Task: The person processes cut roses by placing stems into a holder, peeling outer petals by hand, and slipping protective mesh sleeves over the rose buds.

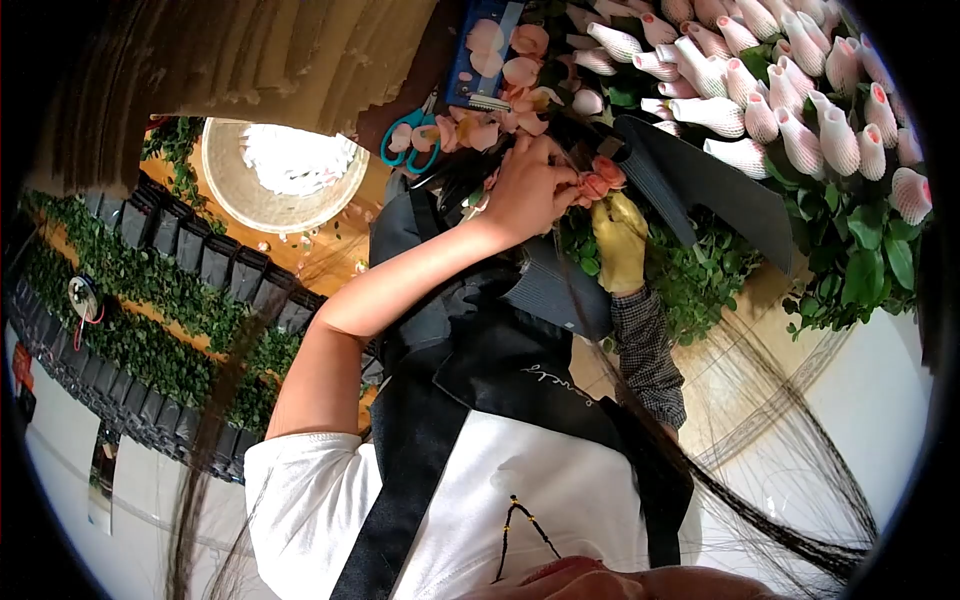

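Note:
My left hand [535, 190] is bare, with thumb and fingers pinched at the left side of a pink rose bloom [595, 187]. A second pink bloom [608, 171] sits right against it. My right hand [620, 243], in a yellow glove, is closed just below the blooms; the stems inside it are hidden. Dark grey ridged board [655, 180] stands behind and beside the gloved hand. Loose pink petals [470, 130] lie just beyond my left hand, next to teal-handled scissors [410, 145].
Many roses in white mesh sleeves [800, 135] are massed at the upper right above green leaves [865, 245]. A blue box [484, 55] bears petals. To the left stand a round basket [215, 180] of white pieces and rows of leafy bundles [150, 310]. Cardboard [250, 60] overhangs the upper left.

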Demonstrator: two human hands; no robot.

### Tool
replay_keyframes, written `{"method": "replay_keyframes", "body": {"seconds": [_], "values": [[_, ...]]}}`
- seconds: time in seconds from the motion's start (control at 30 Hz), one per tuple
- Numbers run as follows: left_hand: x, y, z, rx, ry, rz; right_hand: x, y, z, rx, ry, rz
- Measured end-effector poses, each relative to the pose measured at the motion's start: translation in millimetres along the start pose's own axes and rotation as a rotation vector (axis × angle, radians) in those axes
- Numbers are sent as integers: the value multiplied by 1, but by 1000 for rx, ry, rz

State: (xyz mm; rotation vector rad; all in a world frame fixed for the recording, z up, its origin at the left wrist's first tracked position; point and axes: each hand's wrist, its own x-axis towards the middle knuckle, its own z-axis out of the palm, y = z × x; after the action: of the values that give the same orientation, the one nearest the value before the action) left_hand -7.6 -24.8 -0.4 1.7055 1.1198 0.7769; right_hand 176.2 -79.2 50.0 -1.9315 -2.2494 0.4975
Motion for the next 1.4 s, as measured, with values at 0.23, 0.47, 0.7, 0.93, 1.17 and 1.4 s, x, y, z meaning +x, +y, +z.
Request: {"method": "replay_keyframes", "body": {"seconds": [0.23, 0.47, 0.7, 0.93, 1.17, 1.4], "values": [[-1, 0, 3, -8, 24, -78, -11, 14, 17, 114, 69, 88], [2, -5, -1, -60, 114, -59, -10, 11, 19, 485, 66, 405], [-10, -13, -26, -244, 316, -508, -6, 2, -1, 533, -24, 318], [-5, -19, -9, -13, 26, -38, 2, -17, -13, 628, 31, 317], [10, -32, 10, -104, -124, -78, -12, 10, 3, 731, -156, 441], [10, -39, 15, -67, -92, -37, 4, -13, -12, 615, 2, 434]]}}
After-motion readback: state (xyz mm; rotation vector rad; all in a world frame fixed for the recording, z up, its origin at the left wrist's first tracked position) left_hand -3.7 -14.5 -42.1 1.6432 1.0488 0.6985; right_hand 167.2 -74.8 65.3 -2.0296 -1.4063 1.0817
